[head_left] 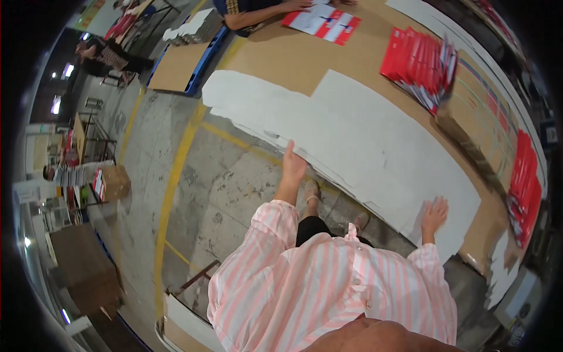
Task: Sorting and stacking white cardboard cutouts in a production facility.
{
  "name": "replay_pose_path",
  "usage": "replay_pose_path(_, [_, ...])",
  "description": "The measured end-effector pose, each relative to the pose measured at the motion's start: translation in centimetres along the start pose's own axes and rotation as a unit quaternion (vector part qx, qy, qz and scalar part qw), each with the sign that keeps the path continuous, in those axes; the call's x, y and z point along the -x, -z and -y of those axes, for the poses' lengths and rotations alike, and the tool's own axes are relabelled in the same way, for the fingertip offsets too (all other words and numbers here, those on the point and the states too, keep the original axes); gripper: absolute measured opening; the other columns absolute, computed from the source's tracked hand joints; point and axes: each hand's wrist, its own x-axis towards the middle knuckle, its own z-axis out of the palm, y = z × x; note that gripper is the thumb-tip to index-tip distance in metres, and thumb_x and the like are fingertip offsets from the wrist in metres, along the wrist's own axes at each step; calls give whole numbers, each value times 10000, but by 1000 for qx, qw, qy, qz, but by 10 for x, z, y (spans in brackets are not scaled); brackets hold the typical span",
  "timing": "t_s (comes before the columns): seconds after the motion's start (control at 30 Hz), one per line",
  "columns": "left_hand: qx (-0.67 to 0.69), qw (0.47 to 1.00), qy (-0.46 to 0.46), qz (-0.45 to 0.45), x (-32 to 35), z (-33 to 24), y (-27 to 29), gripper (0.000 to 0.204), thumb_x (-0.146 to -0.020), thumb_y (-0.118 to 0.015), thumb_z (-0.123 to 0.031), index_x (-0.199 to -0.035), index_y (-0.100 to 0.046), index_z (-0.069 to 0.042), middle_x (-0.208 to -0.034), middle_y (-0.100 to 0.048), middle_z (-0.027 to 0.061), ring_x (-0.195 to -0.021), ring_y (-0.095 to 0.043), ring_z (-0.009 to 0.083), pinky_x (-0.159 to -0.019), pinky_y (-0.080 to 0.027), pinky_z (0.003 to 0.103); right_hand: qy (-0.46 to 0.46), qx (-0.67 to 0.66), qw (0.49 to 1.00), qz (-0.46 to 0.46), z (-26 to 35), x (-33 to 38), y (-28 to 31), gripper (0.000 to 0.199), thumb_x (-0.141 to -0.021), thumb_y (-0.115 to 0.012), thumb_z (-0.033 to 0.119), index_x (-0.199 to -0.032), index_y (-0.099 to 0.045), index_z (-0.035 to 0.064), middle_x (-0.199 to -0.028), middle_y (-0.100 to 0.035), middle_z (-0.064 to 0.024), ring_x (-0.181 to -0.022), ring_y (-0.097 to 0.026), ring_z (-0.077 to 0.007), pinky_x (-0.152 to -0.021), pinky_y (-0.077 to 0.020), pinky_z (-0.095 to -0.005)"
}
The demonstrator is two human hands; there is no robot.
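A large white sheet [363, 135] with an uneven, stepped outline lies over the near side of the table, and several layers show along its front edge. My left hand [293, 168] is at that edge, thumb up against the layers; the other fingers pass out of sight beneath them, closed on the edge. Farther right, my right hand [434, 216] rests flat on the sheet with its fingers spread and holds nothing.
Brown cardboard [272, 50] covers the table. Red-and-white packets [419, 64] are piled by a strapped carton [481, 114], with more red packets [525, 182] at the right. A person's arm [258, 16] reaches over printed sheets [322, 22]. A blue pallet [202, 64] stands on the floor.
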Motion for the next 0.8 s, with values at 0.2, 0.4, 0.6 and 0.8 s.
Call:
replay_pose_path(0.2, [-124, 992, 23, -16, -48, -71, 46, 470, -878, -494, -361, -1187, -462, -9, -1108, -557, 81, -1009, -542, 234, -846, -444, 394, -54, -40, 996, 53, 42, -6, 4, 606, -878, -402, 487, -1357, -287, 133, -1405, -245, -138, -1292, -204, -328, -1028, -184, -493])
replay_pose_path(0.4, [-124, 990, 4, -62, -56, -63, 24, 449, -884, -500, -358, -1142, -485, 10, -1061, -570, 103, -964, -558, 221, -765, -480, 379, -59, -14, 994, 95, 41, -8, -3, 653, -874, -389, 516, -1378, -239, 129, -1420, -204, -161, -1299, -175, -349, -1040, -183, -474])
replay_pose_path(0.6, [-135, 989, 26, -45, -58, -65, 30, 458, -899, -476, -366, -1194, -450, -16, -1120, -539, 105, -968, -557, 254, -794, -476, 410, -67, -34, 990, 117, 42, -8, 0, 682, -868, -392, 526, -1386, -213, 121, -1431, -169, -170, -1307, -150, -362, -1044, -174, -479])
replay_pose_path(0.8, [-151, 985, -15, -83, -59, -59, 35, 363, -888, -514, -257, -1146, -471, -6, -1062, -564, 116, -927, -574, 250, -758, -483, 383, -80, -36, 987, 133, 46, -7, 1, 691, -859, -402, 531, -1392, -199, 142, -1435, -159, -164, -1314, -131, -360, -1047, -154, -482])
